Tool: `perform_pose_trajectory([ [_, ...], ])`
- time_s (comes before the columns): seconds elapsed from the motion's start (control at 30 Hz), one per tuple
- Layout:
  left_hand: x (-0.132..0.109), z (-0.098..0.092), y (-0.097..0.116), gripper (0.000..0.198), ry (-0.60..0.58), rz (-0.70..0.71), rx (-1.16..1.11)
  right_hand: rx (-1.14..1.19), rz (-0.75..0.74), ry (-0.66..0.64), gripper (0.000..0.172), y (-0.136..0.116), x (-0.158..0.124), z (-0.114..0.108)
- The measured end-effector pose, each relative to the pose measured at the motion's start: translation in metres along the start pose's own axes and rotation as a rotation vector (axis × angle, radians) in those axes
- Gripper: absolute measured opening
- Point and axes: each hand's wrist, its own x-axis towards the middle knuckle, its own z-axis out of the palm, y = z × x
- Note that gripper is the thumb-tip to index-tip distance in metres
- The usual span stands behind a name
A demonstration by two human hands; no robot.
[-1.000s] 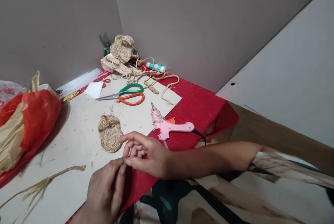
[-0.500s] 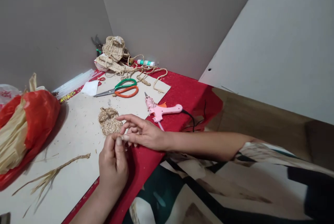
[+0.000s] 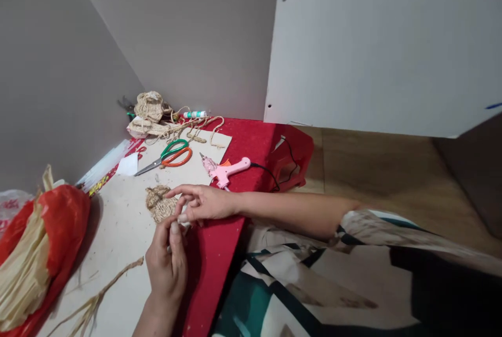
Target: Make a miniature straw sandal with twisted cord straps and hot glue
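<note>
My left hand (image 3: 168, 261) is closed in a pinch, thumb against index finger, at the table's near edge. My right hand (image 3: 209, 202) meets it there, its thumb and bent fingers drawn together while the index finger reaches out to the left. Whatever lies between the fingertips is too small to make out. Just beyond them, partly covered by the right hand, a small woven straw-rope piece (image 3: 157, 205) lies on the pale board (image 3: 113, 222). A frayed straw twist (image 3: 113, 282) rests left of my left hand.
A pink glue gun (image 3: 224, 170) and scissors (image 3: 167, 158) with green and orange handles lie beyond my hands. Coiled straw rope (image 3: 149, 107) and a glue stick (image 3: 195, 114) are at the back. A red bag (image 3: 66, 222) of dried husks stands left. A red stool (image 3: 300, 154) is beside the table.
The camera view has turned to the right, so the table items sit lower and further left. Both hands keep nearly the same pose, fingertips together.
</note>
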Motion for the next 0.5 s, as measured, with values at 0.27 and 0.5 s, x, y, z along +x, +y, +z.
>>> perform_pose_trajectory([
  [0.27,-0.0015,-0.0007,-0.0093,0.026,-0.019,0.219,0.104,0.027,-0.020,-0.106,0.065,0.0002,0.0023,-0.0077],
  [0.5,0.0074,0.0002,-0.0080,0.018,-0.063,0.407,0.286,-0.053,-0.008,-0.117,0.061,-0.0016,0.0024,-0.0071],
])
